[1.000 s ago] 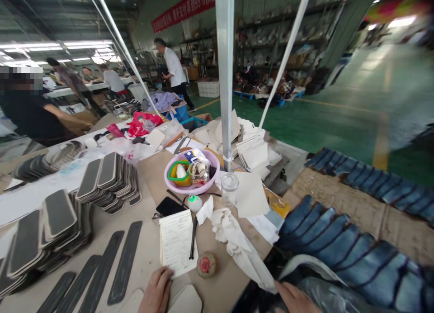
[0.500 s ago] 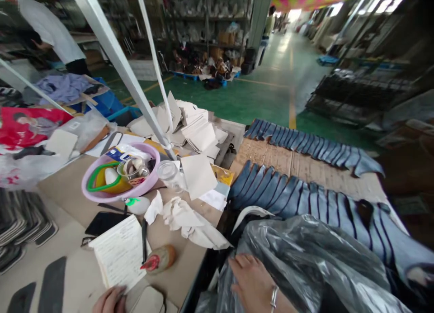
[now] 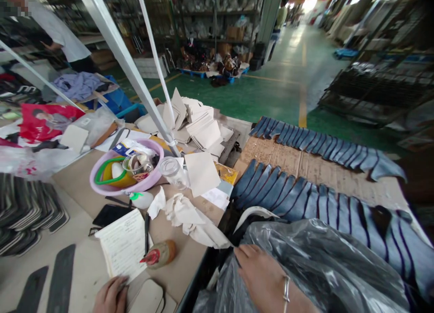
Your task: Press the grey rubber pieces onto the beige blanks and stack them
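Left hand [image 3: 111,296], curled, sits just beside the notepad [image 3: 121,243] on the table [image 3: 188,268]; right hand [image 3: 260,276] lies over grey plastic [image 3: 315,258], near a crumpled white sheet [image 3: 194,221]; I cannot tell whether either grips; beyond, a red-tipped bottle [image 3: 163,253], then a lilac basin [image 3: 108,189]

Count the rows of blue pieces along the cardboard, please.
2: a far row along the cardboard at its far side, a near row at its near side. The grey plastic may hide more.
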